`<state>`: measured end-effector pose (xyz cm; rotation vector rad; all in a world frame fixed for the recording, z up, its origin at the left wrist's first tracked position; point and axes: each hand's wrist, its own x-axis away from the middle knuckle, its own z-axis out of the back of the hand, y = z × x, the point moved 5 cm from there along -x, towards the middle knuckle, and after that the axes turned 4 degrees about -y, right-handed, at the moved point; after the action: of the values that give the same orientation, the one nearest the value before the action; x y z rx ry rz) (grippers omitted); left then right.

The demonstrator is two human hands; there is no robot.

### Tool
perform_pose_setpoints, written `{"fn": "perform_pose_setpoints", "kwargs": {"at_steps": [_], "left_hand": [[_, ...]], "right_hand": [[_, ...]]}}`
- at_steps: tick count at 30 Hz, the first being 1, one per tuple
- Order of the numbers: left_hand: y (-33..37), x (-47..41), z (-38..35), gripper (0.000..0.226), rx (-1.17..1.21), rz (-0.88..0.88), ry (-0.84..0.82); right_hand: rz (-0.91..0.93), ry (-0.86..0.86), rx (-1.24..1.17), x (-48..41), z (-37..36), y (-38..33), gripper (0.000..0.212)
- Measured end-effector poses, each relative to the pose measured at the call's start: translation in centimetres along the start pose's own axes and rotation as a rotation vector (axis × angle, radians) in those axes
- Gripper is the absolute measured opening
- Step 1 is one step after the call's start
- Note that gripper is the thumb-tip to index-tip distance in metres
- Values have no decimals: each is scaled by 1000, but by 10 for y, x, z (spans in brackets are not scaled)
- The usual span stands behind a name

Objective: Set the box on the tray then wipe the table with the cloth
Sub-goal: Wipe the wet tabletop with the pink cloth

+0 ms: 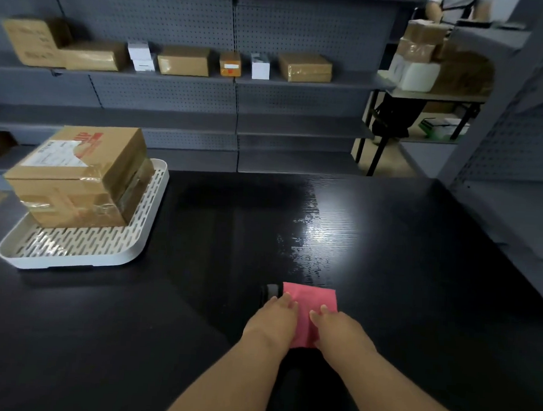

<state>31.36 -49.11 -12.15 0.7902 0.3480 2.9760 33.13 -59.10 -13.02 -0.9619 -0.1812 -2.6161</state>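
Observation:
A taped cardboard box (78, 177) with a white label stands on the far part of a white slotted tray (80, 250) at the left of the black table (418, 278). A folded pink cloth (310, 303) lies flat on the table near the middle front. Both hands lie on it side by side: my left hand (272, 323) covers its left edge, my right hand (338, 331) its right part. The fingers of both point forward and look fairly straight, pressing the cloth down. A small grey patch (271, 291) shows at the cloth's left corner.
Grey pegboard shelving (232, 101) with several cardboard and white boxes runs behind the table. More shelving (521, 157) stands at the right edge. A side table with parcels (431, 72) and a person are at the back right. A glare spot lies on the tabletop.

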Motion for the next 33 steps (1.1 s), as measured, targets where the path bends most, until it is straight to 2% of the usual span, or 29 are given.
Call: {"fn": "perform_pose_setpoints", "kwargs": {"at_steps": [5,10,13,15,20,25,29,33], "left_hand": [[0,-24,15,55,-14,-30,-29],[-5,-61,37,57,-24,-59,-49],[-9,-85,51,59,-32,-75,-52],[-13,-101,60,58,-38,-85,-43],[-25,-147,82,56,-51,-109,-26],[-36,-187,103,61,-60,-107,-5],[-45,-218,121,61,-62,-83,5],[-55,-245,137,63,-54,-31,0]], "right_hand": [[-35,-58,-27,-22,19,8,70],[-30,-10,-120,-46,45,18,53],[-80,-16,-153,-69,64,26,63],[-91,-19,-164,-84,77,29,61],[-127,90,-201,-115,113,37,46],[-63,160,-240,-158,130,49,39],[-97,116,-261,-184,159,52,45],[-63,93,-173,-214,185,54,48]]}}
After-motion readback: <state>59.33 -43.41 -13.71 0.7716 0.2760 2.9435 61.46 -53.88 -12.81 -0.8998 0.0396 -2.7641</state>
